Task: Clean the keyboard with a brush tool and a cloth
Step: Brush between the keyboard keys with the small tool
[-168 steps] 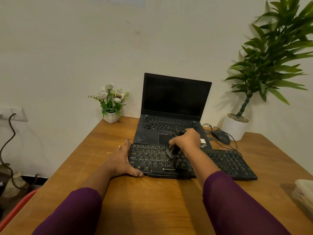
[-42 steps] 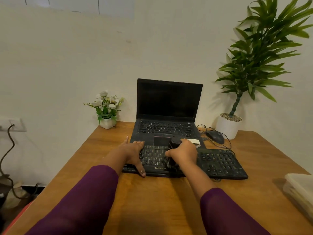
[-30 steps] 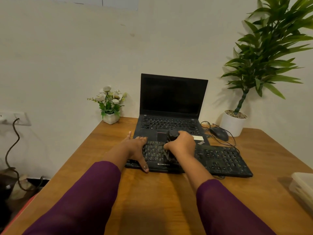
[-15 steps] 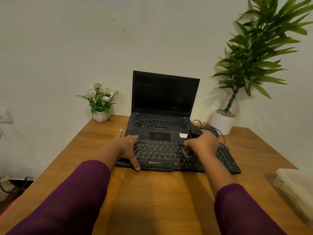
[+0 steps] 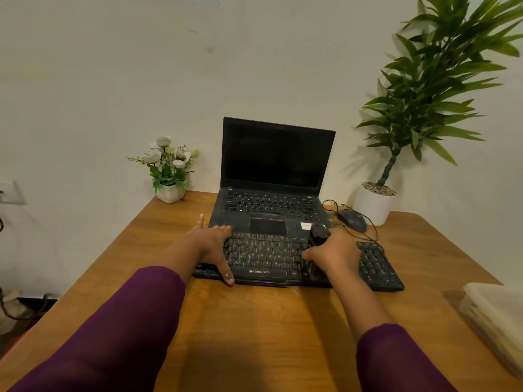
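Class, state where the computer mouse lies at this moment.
In the head view, the mouse lies right of the laptop, just in front of the white plant pot.

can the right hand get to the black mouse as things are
Probably yes: the black computer mouse lies just beyond the right hand, with nothing tall between them. But that hand grips the black brush tool, so it isn't free to grasp.

A plain, deep-purple fabric left sleeve [image 5: 119,329] and a matching right sleeve [image 5: 396,360] are worn (2 long sleeves, loosely fitted); the forearms, left hand [image 5: 210,244] and right hand [image 5: 334,254] are left uncovered.
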